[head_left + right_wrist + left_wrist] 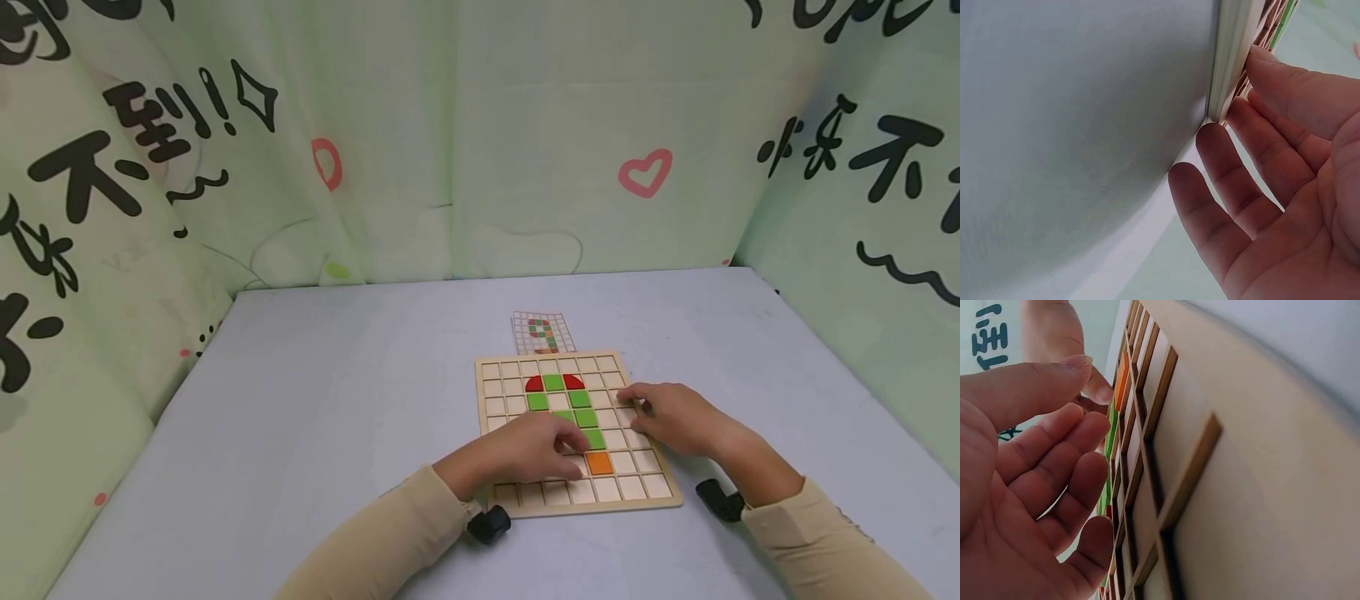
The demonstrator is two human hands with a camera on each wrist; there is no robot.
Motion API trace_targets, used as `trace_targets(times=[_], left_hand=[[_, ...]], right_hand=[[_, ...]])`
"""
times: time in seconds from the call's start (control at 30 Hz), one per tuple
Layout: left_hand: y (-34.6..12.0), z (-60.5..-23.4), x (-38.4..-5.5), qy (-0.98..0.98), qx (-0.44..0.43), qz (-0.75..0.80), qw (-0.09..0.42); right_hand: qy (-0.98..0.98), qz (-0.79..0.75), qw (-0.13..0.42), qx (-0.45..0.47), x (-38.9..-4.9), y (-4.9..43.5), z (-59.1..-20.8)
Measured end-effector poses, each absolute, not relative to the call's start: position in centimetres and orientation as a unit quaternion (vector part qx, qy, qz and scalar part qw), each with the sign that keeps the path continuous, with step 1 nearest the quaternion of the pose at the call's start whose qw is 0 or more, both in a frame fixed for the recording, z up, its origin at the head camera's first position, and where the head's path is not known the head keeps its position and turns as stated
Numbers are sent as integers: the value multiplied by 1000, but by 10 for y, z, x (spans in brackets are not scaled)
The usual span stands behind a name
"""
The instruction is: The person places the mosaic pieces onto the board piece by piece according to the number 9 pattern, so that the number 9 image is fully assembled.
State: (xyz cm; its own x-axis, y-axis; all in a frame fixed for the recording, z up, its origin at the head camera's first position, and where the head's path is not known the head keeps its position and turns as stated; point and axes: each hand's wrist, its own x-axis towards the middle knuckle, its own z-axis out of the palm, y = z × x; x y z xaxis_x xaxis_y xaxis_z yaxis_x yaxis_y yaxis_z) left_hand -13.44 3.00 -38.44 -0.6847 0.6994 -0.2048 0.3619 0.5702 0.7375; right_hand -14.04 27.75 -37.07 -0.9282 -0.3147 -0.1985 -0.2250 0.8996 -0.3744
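A square wooden grid board [557, 497] lies on the table, slightly turned. Set in its cells are red rounded tiles [573, 382], several green square tiles [581, 398] and one orange tile [599, 463]. My left hand [517, 450] is over the lower left part, hiding some cells. In the left wrist view its fingers [1088, 487] are loosely bent by the board, with nothing seen between them and the thumb. My right hand [678, 417] rests at the board's right edge. The right wrist view shows its thumb [1297, 87] on the board's side [1235, 56], its lower fingers near the tabletop.
Behind the board lies a small printed card [528, 333] with a coloured grid pattern, its near edge by the board. A pale table [337, 417] extends around them. Light green curtains [525, 125] with black writing and red hearts stand at the back and sides.
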Motion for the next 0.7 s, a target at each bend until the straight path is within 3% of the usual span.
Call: trace_targets(times=[0.7], left_hand=[[-16, -377, -139, 863, 273, 362, 223]], right_hand=[[966, -177, 124, -144, -139, 278, -371]])
